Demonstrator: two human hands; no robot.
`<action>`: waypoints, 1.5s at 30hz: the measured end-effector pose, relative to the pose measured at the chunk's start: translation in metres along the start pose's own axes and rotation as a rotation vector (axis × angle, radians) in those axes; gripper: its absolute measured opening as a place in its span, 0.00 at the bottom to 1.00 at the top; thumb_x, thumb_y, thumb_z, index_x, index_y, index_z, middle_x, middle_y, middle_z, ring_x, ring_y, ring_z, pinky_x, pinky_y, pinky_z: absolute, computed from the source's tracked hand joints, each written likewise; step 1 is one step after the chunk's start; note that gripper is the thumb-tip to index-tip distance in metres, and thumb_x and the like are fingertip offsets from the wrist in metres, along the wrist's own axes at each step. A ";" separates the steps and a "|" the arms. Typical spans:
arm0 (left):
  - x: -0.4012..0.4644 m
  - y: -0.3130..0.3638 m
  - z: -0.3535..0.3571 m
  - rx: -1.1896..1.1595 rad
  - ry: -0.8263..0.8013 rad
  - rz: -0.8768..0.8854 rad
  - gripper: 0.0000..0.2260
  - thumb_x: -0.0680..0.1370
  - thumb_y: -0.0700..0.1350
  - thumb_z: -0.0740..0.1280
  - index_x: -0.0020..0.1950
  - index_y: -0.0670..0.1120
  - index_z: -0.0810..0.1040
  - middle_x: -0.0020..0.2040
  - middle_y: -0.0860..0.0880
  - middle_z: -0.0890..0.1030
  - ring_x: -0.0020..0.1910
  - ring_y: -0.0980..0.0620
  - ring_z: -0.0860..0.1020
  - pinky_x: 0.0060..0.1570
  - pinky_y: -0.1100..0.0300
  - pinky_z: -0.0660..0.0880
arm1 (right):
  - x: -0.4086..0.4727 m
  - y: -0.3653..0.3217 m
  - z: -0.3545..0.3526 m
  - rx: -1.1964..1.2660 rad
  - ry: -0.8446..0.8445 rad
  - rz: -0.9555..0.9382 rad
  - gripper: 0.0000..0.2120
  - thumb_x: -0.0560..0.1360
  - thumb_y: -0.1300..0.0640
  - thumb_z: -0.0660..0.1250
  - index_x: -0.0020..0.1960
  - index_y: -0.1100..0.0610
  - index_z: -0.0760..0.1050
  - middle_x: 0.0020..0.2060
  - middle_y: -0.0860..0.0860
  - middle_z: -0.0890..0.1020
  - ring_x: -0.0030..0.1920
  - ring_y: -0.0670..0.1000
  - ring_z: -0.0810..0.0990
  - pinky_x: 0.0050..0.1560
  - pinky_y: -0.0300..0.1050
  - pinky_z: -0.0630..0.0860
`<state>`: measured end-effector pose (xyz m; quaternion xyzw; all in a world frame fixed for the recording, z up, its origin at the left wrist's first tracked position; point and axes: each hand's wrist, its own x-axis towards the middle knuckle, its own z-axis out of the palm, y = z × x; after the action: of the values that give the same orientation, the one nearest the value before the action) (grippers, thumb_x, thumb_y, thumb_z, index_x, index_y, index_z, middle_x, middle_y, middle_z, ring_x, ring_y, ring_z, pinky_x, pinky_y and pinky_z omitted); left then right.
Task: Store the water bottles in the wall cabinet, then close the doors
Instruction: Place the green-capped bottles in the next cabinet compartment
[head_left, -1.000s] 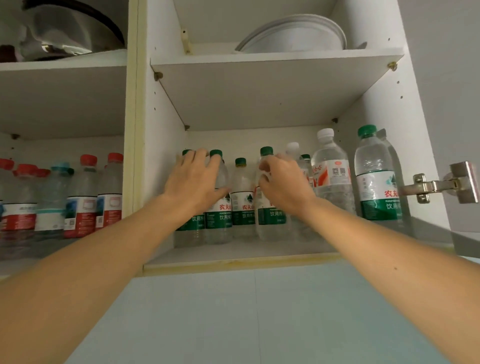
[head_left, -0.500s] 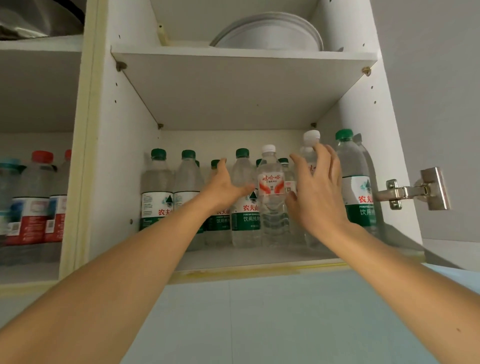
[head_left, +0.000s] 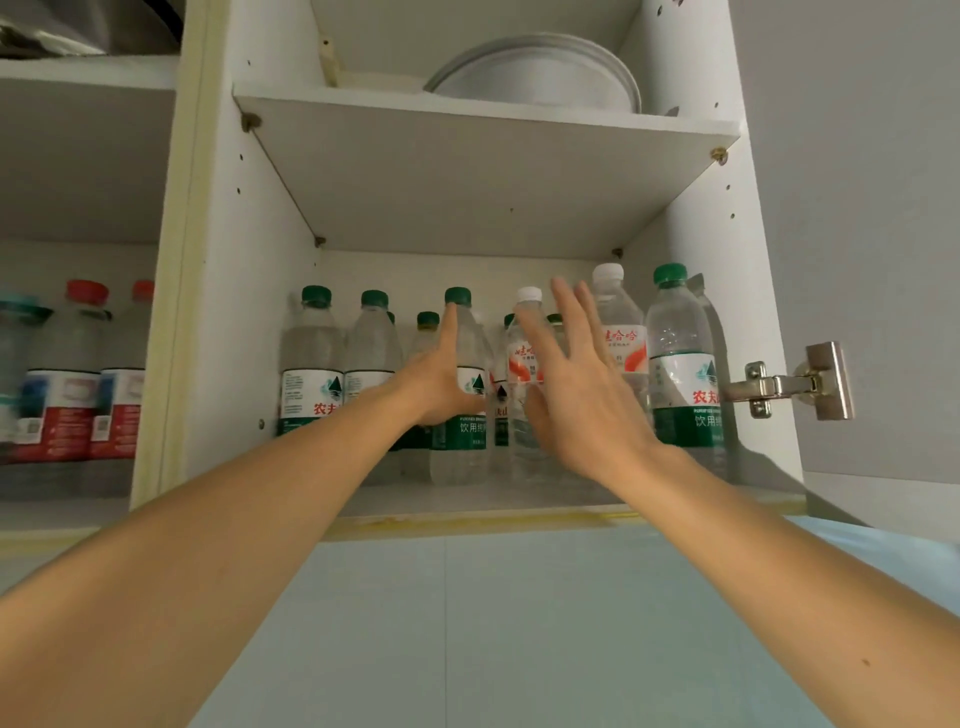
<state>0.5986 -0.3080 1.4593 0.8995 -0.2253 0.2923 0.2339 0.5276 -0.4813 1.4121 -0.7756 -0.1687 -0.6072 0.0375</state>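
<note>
From the head view, both arms reach up into the open wall cabinet (head_left: 218, 291), into its right-hand bay under a white shelf (head_left: 483, 171). The left hand (head_left: 441, 379) lies against a green-capped bottle (head_left: 460, 415) in the front row, its fingers straight and pointing up along the bottle's side toward the cap; its grip is open and holds nothing. The right hand (head_left: 576, 395) is raised just in front of the bottles with fingers spread wide and straight, its grip also open and empty; whether it touches the white-capped bottle (head_left: 524, 364) behind it I cannot tell. The bottles stand upright on the bay's bottom shelf in a crowded group: two green-capped ones (head_left: 311, 374) at the left, more green caps behind the hands, a taller white-capped bottle with a red label (head_left: 621, 332) further right, and a tall green-capped bottle (head_left: 680, 364) nearest the right wall. Above the shelf, a stack of white plates (head_left: 540, 73) leans on the upper level. A metal hinge (head_left: 779, 384) juts from the right wall of the cabinet; the door itself is out of sight. In the left bay, red-capped bottles (head_left: 78, 379) with red and white labels stand on the lower shelf, blurred. Below the cabinet runs a pale blue wall (head_left: 493, 623).
</note>
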 end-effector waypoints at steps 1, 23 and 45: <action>-0.003 -0.002 -0.002 0.027 0.016 -0.013 0.57 0.74 0.54 0.75 0.77 0.59 0.26 0.75 0.37 0.69 0.49 0.47 0.81 0.53 0.52 0.77 | 0.003 -0.006 0.003 0.057 -0.044 -0.031 0.39 0.75 0.65 0.69 0.80 0.52 0.54 0.82 0.58 0.45 0.81 0.60 0.40 0.75 0.61 0.59; 0.001 -0.052 -0.010 0.567 0.293 0.244 0.56 0.61 0.82 0.63 0.79 0.63 0.40 0.75 0.39 0.63 0.77 0.40 0.53 0.73 0.38 0.35 | 0.030 -0.006 0.042 0.490 -0.515 0.484 0.28 0.80 0.56 0.69 0.74 0.58 0.61 0.66 0.55 0.77 0.65 0.57 0.77 0.69 0.55 0.73; 0.001 -0.061 -0.013 0.535 0.321 0.229 0.57 0.61 0.75 0.73 0.81 0.58 0.47 0.76 0.43 0.60 0.77 0.43 0.50 0.76 0.42 0.46 | 0.040 -0.013 0.062 0.560 -0.594 0.514 0.16 0.75 0.50 0.75 0.59 0.54 0.76 0.51 0.54 0.83 0.50 0.55 0.84 0.50 0.55 0.84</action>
<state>0.6267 -0.2529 1.4517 0.8404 -0.2005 0.5034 -0.0127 0.5899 -0.4443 1.4321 -0.8922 -0.1319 -0.2616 0.3438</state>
